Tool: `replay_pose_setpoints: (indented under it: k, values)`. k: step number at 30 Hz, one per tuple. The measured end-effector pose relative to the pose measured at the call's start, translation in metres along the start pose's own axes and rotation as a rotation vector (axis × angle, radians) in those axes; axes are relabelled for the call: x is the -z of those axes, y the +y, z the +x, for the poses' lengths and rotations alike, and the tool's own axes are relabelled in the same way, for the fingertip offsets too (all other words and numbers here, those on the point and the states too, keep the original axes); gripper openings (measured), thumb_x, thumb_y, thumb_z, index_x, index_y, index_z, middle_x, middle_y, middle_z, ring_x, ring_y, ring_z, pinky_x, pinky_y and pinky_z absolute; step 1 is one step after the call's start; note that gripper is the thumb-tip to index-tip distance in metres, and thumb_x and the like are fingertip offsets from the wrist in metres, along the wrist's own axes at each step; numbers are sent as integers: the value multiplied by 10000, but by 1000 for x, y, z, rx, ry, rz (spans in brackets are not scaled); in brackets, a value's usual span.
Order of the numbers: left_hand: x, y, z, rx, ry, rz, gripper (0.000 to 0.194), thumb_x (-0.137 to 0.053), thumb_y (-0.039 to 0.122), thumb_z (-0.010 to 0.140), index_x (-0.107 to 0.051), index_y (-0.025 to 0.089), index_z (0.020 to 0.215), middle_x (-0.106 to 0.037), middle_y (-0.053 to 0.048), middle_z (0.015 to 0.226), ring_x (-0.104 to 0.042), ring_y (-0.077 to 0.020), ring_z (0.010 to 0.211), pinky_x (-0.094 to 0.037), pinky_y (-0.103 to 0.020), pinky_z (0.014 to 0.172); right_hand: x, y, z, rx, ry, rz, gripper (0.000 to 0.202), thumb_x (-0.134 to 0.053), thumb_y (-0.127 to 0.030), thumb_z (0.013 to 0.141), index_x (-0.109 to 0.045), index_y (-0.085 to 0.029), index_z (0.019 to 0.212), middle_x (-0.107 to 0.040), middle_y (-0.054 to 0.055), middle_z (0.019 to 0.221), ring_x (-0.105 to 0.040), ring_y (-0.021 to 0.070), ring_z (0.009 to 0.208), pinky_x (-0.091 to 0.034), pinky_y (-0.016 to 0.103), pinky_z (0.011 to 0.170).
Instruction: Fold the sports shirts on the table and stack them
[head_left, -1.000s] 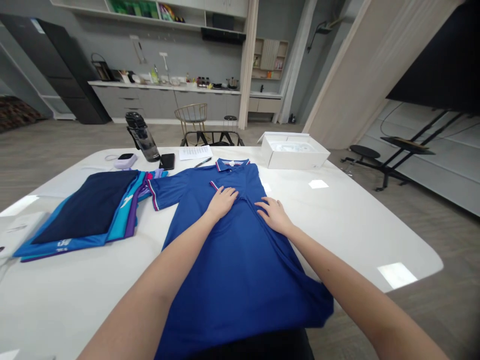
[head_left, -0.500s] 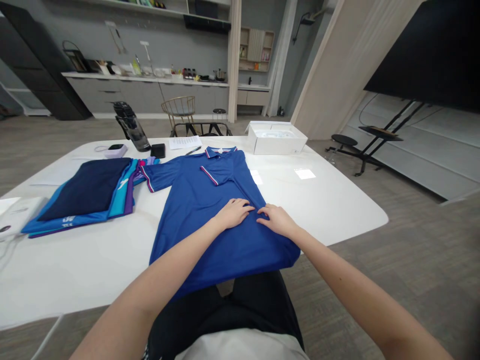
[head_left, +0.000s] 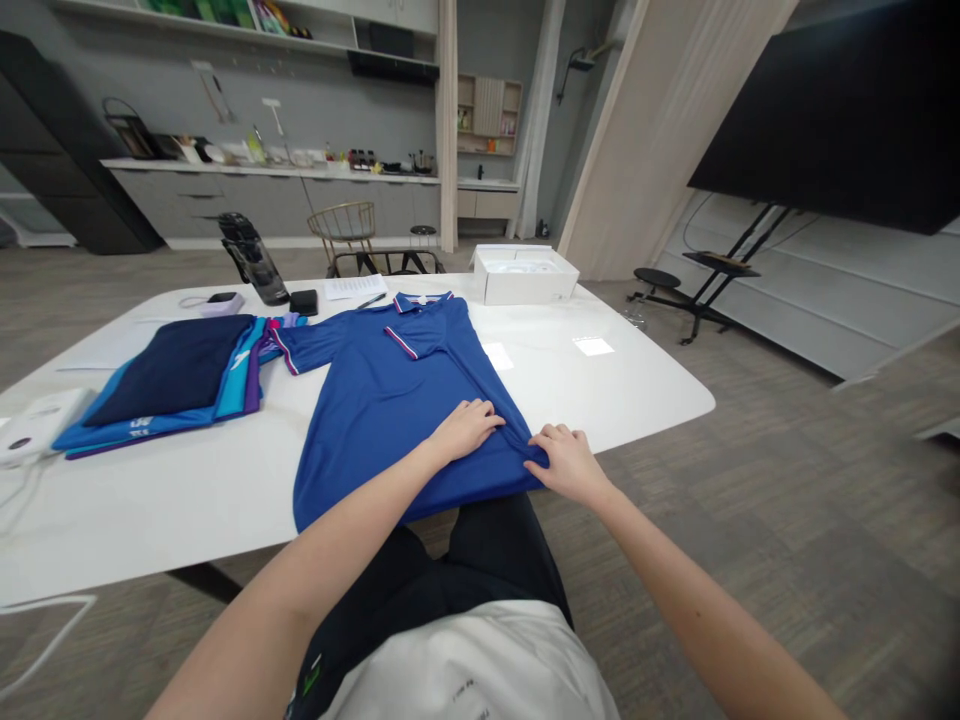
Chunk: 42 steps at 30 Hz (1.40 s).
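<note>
A blue polo shirt (head_left: pixel 375 400) with red and white trim lies on the white table (head_left: pixel 630 400), its collar toward the far side. One sleeve points left; the other is folded inward over the chest. My left hand (head_left: pixel 469 430) rests on the lower right part of the shirt, fingers bent together on the cloth. At the shirt's right edge, near the hem, my right hand (head_left: pixel 566 460) pinches the fabric between thumb and fingers. The hem reaches the table's near edge.
Folded clothes (head_left: pixel 176 375) are stacked at the left, beside a white device (head_left: pixel 41 425). Farther back are a dark bottle (head_left: pixel 259 265), a black wallet-like item (head_left: pixel 304 302), a paper (head_left: pixel 355 287) and a white box (head_left: pixel 525 277). A large screen (head_left: pixel 840 120) stands at the right.
My right hand has moved right and closer to the hem, drawing the shirt's side edge with it. The lower right of the shirt is now folded inward. The head view has shifted slightly.
</note>
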<state>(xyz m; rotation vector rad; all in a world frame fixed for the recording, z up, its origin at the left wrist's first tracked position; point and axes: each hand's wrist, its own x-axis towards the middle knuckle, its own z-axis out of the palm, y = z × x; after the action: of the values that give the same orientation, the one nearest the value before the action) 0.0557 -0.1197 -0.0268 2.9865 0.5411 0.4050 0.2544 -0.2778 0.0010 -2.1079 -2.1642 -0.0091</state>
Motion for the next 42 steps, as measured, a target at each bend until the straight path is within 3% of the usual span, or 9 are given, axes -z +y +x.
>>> replay_pose_setpoints:
  k: [7, 10, 13, 17, 21, 28, 32, 36, 42]
  values:
    - [-2, 27, 2, 29, 49, 32, 257, -548, 345, 990, -655, 246, 1202, -608, -53, 1049, -567, -212, 993, -475, -333, 834, -1, -7, -17, 23, 107, 96, 111, -635, -296, 910, -676, -214, 974, -720, 75, 950, -574, 272, 1028, -316, 435, 914]
    - [-2, 38, -4, 71, 87, 1, 230, -579, 284, 965, -655, 240, 1177, -613, -53, 1064, -570, -209, 1015, -487, -332, 868, 4, -19, -19, 66, 157, 135, 121, -623, -299, 930, -680, -222, 1004, -702, 68, 909, -591, 252, 986, -312, 429, 933]
    - [-2, 44, -14, 73, 98, 0, 225, -575, 190, 938, -668, 235, 1139, -617, -47, 1048, -565, -203, 1003, -489, -331, 883, 10, -31, -24, 116, 127, 171, 133, -623, -277, 933, -692, -226, 1034, -694, 58, 871, -613, 227, 899, -344, 391, 903]
    - [6, 43, -29, 64, 101, 40, 235, -540, 126, 923, -677, 222, 1089, -620, -47, 1023, -556, -206, 974, -484, -331, 862, 11, -43, -34, 164, 47, 273, 147, -624, -218, 919, -681, -224, 1054, -725, 30, 887, -645, 200, 813, -410, 332, 828]
    - [20, 33, -45, 49, 90, 71, 255, -498, 124, 942, -676, 224, 1096, -616, -54, 1008, -547, -204, 951, -470, -329, 845, 5, -58, -41, 229, 64, 353, 138, -619, -192, 920, -679, -228, 1039, -739, 31, 977, -671, 209, 917, -446, 329, 863]
    - [26, 24, -71, 24, -29, -46, 290, -510, 121, 926, -727, 259, 1061, -626, -40, 1048, -571, -191, 984, -463, -320, 878, -19, -81, -37, 357, -29, 356, 227, -677, -311, 935, -704, -219, 1140, -741, 50, 988, -681, 216, 939, -465, 338, 846]
    - [24, 25, -81, 88, -6, -151, 247, -512, 215, 966, -711, 252, 1108, -643, -34, 1058, -605, -179, 1002, -468, -308, 901, -30, -78, -29, 356, -95, 406, 283, -627, -426, 970, -722, -229, 1150, -754, 37, 980, -700, 198, 919, -487, 314, 846]
    - [27, 28, -88, 60, -32, -177, 210, -546, 360, 988, -707, 247, 1061, -649, -26, 1024, -623, -177, 991, -465, -304, 879, -33, -72, -25, 310, -92, 377, 255, -505, -304, 1034, -747, -238, 1086, -756, 40, 1047, -701, 188, 970, -490, 288, 880]
    - [34, 32, -90, -73, -107, -190, 205, -555, 243, 966, -717, 289, 1083, -633, -20, 1025, -607, -172, 964, -455, -294, 882, -24, -61, -39, 337, -141, 155, 215, -651, -361, 948, -720, -274, 1132, -711, 37, 1001, -673, 198, 862, -467, 292, 764]
